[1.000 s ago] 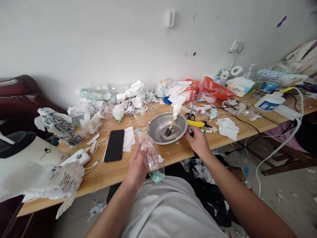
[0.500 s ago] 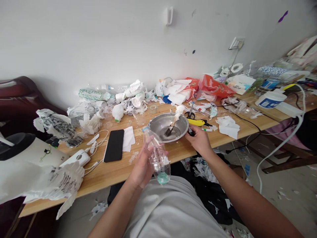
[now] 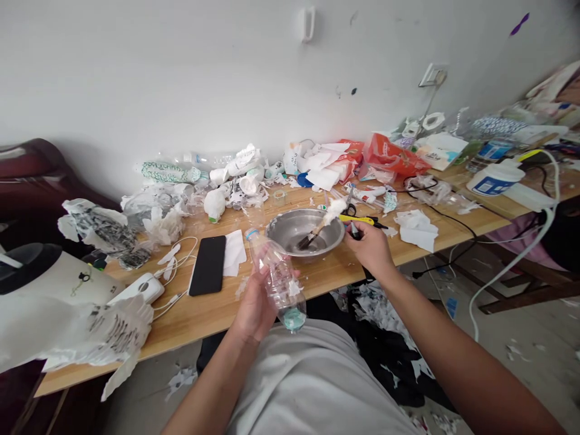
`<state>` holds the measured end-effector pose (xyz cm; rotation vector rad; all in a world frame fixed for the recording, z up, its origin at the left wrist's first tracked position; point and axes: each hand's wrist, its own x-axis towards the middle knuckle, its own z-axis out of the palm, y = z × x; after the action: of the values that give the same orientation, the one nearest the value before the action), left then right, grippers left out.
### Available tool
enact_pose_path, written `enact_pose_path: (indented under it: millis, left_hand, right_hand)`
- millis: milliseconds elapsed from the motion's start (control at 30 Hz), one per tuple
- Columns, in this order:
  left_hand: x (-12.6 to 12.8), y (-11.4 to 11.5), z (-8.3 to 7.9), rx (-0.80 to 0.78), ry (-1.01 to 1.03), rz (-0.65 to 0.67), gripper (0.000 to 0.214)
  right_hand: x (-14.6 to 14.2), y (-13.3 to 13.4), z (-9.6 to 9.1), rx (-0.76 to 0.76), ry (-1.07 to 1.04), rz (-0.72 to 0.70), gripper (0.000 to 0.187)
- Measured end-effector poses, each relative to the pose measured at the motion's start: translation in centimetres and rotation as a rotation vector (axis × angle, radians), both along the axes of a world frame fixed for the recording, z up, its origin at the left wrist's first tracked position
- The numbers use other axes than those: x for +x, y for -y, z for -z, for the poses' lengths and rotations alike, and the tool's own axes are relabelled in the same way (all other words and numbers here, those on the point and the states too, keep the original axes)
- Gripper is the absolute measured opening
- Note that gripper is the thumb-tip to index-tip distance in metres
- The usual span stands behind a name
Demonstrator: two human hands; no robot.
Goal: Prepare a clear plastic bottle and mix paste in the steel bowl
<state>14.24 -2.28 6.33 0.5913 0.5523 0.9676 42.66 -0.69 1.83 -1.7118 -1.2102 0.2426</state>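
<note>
My left hand [image 3: 257, 302] is closed around a clear plastic bottle [image 3: 277, 275], tilted, with its blue-ringed neck pointing up and left. A greenish patch and white bits show near its base. My right hand [image 3: 372, 246], beside the bowl's right rim, is closed on a dark marker pen [image 3: 356, 231]. The metal bowl [image 3: 283, 232] stands between and beyond both hands. A paintbrush [image 3: 315, 234] leans in it, bristles down, its handle end wrapped in white paper pulp. Just behind my right hand lie a yellow cutter [image 3: 362, 220] and scissors [image 3: 350, 209].
A black phone [image 3: 208, 266] and a white tissue [image 3: 234, 251] lie on the wooden table [image 3: 203, 314] at left. Paper-covered bottles and scraps line the wall. A red plastic bag [image 3: 392, 156], crumpled tissue [image 3: 417, 229], cables and a white glue tub [image 3: 495, 177] are at right.
The bottle and my left hand have shifted slightly left. My right hand has moved a little right and lifted, with the pen now showing above the fingers. The brush leans lower to the right.
</note>
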Motion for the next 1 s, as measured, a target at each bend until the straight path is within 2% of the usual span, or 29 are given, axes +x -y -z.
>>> enact_pose_path:
  millis: [333,400,533,667,800,900,1000]
  left_hand:
    - [-0.2,0.4,0.2,0.023,-0.040,0.002,0.074]
    - [-0.2,0.6,0.0,0.022,-0.079,0.008,0.076]
    - [-0.3,1.0,-0.5,0.033,-0.119,0.024,0.077]
    - [-0.4,1.0,-0.3,0.020,-0.151,0.015,0.078]
    - [-1.2,0.1,0.6,0.026,-0.176,-0.052,0.070]
    - [-1.8,-1.0,1.1,0.034,-0.196,-0.107,0.066]
    - [-2.2,-1.5,1.2,0.028,-0.199,-0.106,0.067]
  right_hand:
    - [3.9,0.3,-1.5,0.009,0.035,0.199,0.021]
    - [4.7,0.9,-1.7,-0.008,-0.025,0.175,0.020]
    - [5.1,2.6,-1.4,-0.088,-0.274,0.044,0.019]
    - [3.3,3.4,0.1,-0.162,-0.372,-0.069,0.025]
    - [1.4,2.8,1.2,-0.192,-0.468,-0.125,0.030]
    - [0.8,2.7,0.8,-0.218,-0.543,-0.147,0.032]
    - [1.3,4.0,-0.5,-0.233,-0.580,-0.157,0.042]
